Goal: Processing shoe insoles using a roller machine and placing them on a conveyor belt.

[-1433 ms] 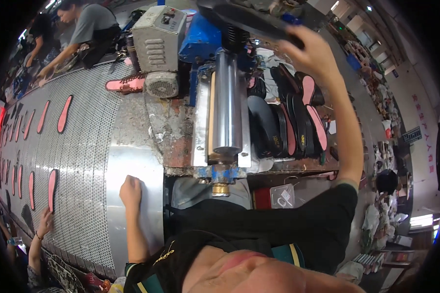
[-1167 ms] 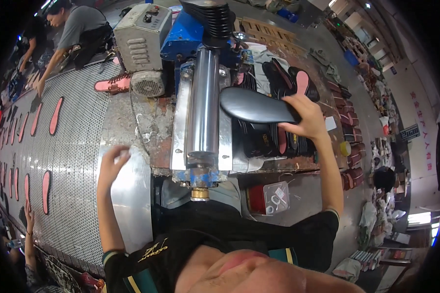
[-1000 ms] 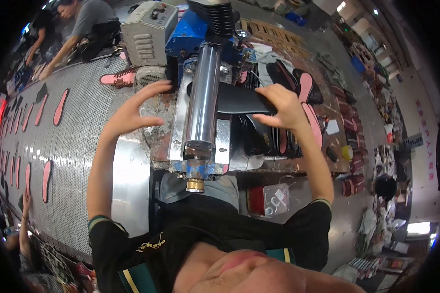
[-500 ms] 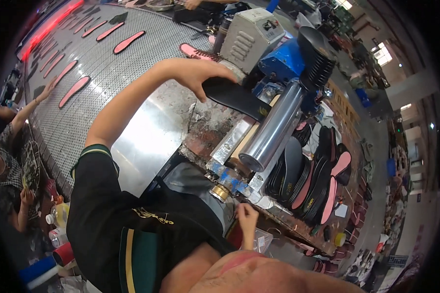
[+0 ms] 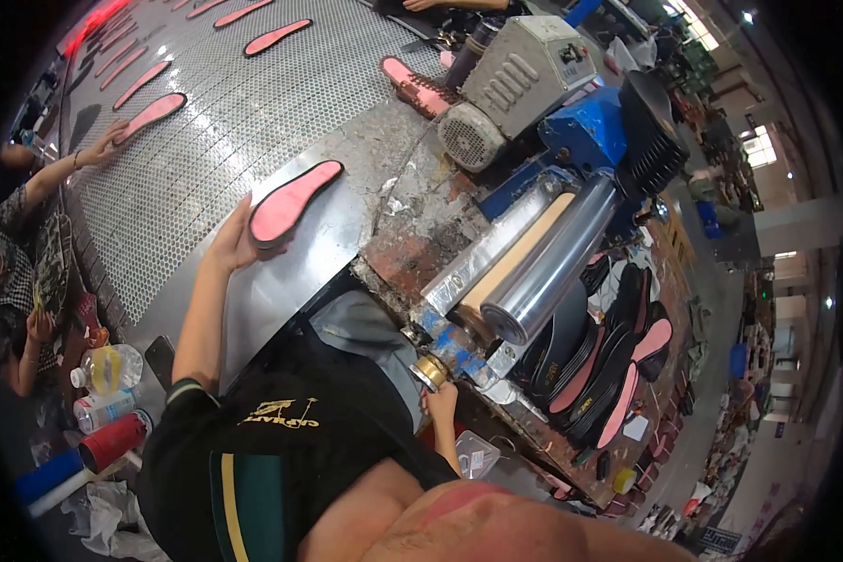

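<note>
Perforated steel conveyor (image 5: 253, 122) carries pink insole (image 5: 290, 201) under flat, open left hand (image 5: 229, 245).

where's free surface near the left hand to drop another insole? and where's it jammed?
Free: the bare steel apron under the left hand, and mesh belt between the pink insole it touches and the insoles upstream. Crowded: the stack of dark and pink insoles beyond the rollers, near the right hand.
</note>
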{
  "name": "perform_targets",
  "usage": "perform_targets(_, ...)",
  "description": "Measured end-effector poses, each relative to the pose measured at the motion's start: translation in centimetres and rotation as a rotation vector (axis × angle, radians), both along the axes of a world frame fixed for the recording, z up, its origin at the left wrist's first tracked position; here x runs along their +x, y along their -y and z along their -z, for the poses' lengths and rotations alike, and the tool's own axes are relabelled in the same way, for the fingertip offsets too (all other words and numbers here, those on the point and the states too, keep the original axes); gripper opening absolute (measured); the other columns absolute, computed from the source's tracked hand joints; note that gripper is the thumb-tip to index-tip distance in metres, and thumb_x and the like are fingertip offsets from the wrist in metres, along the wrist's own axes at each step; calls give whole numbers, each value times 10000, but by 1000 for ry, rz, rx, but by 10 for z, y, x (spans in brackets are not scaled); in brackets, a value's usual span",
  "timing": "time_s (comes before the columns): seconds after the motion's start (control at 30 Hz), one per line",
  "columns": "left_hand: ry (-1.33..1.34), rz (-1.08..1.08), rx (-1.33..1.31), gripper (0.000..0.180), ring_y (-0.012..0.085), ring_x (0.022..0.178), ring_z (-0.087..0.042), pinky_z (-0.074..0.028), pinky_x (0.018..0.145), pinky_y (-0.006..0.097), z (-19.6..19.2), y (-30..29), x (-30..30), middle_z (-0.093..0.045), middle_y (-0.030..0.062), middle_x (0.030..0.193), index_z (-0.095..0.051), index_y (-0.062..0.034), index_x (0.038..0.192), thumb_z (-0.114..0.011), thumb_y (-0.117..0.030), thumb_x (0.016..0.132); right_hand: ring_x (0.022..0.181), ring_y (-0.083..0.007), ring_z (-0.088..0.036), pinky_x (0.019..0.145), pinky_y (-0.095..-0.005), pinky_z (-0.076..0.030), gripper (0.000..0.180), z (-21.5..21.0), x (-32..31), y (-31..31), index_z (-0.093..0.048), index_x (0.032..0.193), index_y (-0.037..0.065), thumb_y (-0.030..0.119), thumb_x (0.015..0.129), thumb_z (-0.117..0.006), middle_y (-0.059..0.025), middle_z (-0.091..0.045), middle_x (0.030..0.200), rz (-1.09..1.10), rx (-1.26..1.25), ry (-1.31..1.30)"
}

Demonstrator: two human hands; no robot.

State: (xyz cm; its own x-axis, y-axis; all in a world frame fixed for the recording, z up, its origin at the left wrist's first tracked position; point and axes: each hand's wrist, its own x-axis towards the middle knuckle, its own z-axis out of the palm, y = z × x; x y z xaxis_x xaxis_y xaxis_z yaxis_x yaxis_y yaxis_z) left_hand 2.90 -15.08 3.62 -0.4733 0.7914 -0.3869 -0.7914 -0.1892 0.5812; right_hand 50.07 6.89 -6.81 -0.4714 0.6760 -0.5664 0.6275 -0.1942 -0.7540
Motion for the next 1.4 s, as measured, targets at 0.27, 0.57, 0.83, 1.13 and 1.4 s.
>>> perform_targets(0.27, -13, -428, -26, 605, 292, 1143, -601, -463, 1023, 418, 13, -26, -71, -594, 179, 1271, -510, 41, 1294, -467, -470, 974, 367, -113, -493, 370, -253, -388, 291, 4, 13, -3, -585, 683, 47, 227, 908, -551, -46, -546, 500, -28, -23, -25)
perform_targets(0.57, -87, -746, -193, 598, 243, 1130, -574, -479, 951, 398, 8, -58, -217, -554, 197, 1269, -459, 3, 1309, -453, -492, 973, 428, -118, -554, 415, -267, -408, 272, 6, 13, 21, -648, 696, 16, 204, 881, -582, -48, -592, 528, 43, 70, -74)
perform_targets(0.83, -953, 68, -419, 373, 108, 510, -454, -365, 505, 251, 31, -119, -63, -512, 4, 577, -559, -54, 714, -506, -304, 986, 648, -366, -639, 607, -443, -493, 288, -71, 6, -15, -655, 777, -14, 272, 805, -635, -215, -631, 667, -227, 580, 37)
perform_targets(1.13, -1723, -57, -852, 328, 269, 563, -537, -426, 551, 374, 45, -129, -7, -583, 95, 649, -615, -56, 786, -576, -345, 938, 604, -263, -622, 592, -355, -494, 181, -233, 24, -74, -648, 808, -14, 165, 828, -647, -152, -644, 725, 40, 758, -46)
perform_targets(1.4, -1771, -77, -924, 334, 258, 559, -559, -431, 543, 378, 39, -131, 2, -598, 75, 645, -620, -76, 776, -561, -358, 946, 1039, -388, -558, 874, -445, -471, 709, -194, 24, -94, -484, 1267, -47, 359, 755, -758, -214, -574, 1111, 152, 1116, 541)
